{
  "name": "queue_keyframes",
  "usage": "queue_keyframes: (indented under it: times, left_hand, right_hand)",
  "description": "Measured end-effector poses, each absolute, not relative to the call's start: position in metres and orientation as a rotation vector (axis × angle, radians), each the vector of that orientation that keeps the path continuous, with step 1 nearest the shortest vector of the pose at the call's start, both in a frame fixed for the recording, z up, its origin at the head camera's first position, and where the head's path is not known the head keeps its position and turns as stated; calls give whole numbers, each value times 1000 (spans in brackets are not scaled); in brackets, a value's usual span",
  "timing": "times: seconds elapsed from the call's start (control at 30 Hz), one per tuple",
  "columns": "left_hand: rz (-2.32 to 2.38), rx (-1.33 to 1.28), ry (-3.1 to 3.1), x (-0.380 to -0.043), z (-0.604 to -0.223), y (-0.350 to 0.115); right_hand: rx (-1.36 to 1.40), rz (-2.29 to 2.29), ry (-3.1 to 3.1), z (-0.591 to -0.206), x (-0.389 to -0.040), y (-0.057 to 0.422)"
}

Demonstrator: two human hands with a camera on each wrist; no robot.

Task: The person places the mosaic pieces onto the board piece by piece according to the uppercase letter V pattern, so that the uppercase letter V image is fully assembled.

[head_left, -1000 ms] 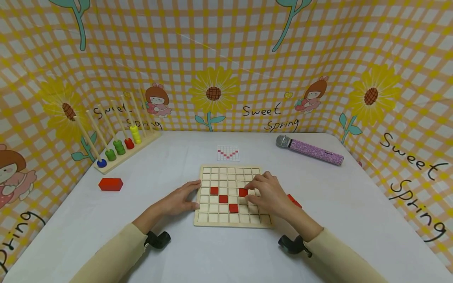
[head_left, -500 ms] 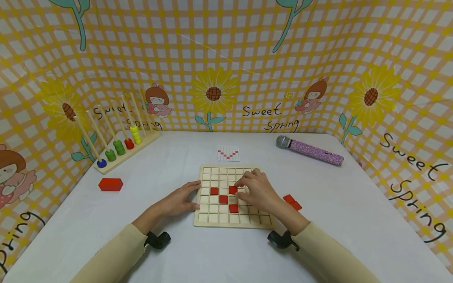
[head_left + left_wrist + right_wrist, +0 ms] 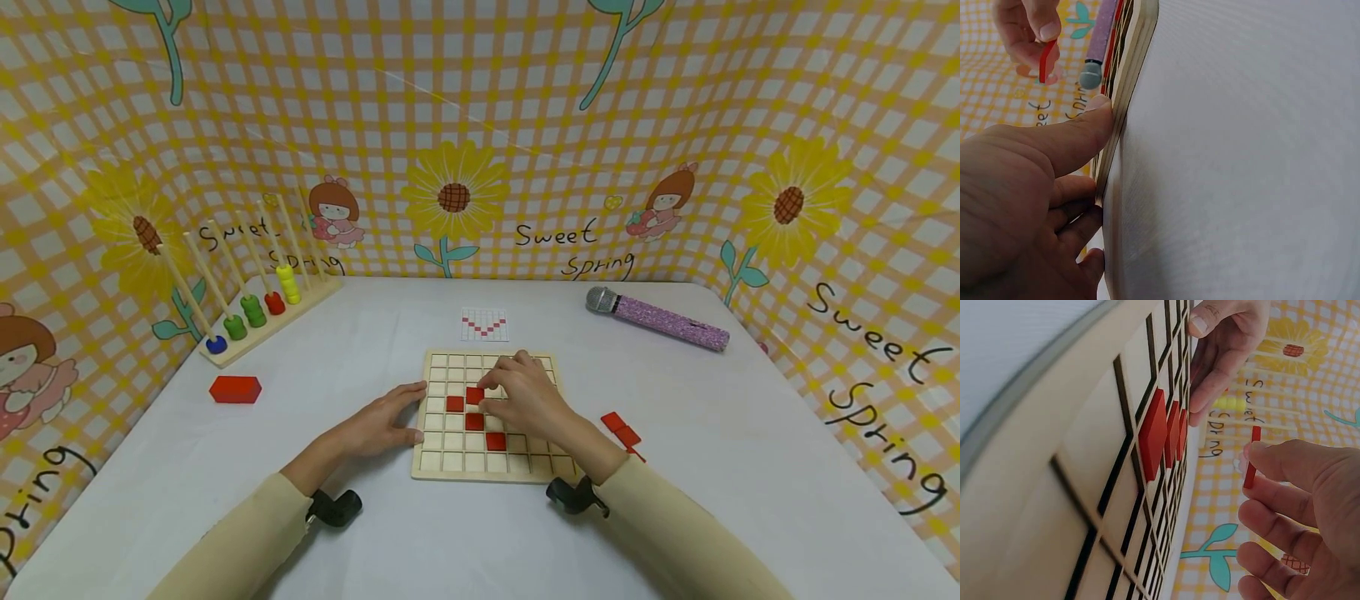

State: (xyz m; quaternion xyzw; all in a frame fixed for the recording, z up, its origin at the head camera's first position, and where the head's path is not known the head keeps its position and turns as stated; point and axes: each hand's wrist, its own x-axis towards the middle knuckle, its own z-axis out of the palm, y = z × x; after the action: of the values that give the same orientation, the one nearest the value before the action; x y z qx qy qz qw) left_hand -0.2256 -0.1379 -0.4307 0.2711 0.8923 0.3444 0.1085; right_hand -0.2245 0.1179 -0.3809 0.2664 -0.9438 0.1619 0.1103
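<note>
A square wooden grid board (image 3: 442,461) lies on the white table. Three red square tiles sit in its cells in a descending diagonal, the lowest being this red tile (image 3: 496,442). My right hand (image 3: 528,398) pinches another red tile (image 3: 1252,456) between thumb and index finger. In both wrist views that tile is clear of the board's surface. At the board's left edge rests my left hand (image 3: 378,423), thumb and fingertips touching the rim, fingers mostly extended. A small pattern card (image 3: 483,325) with a red V on a grid lies beyond the board.
Several loose red tiles (image 3: 621,429) lie right of the board, near the right forearm. A bead abacus (image 3: 262,321) with upright pegs stands at the back left, a red block (image 3: 236,389) in front of it. A glittery purple microphone (image 3: 660,319) lies at the back right.
My right hand has carried the pinched tile leftward across the board, from the right columns to above the left-middle cells. The loose tiles at right have become more visible. My left hand has stayed put.
</note>
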Motion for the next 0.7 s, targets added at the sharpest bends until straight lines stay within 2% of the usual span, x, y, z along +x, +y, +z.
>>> queue_keyframes:
  times: [0.7]
  left_hand:
    - [1013,766,2617,-224,-427,-137]
  right_hand:
    - [798,496,-2852,-382,-244,91]
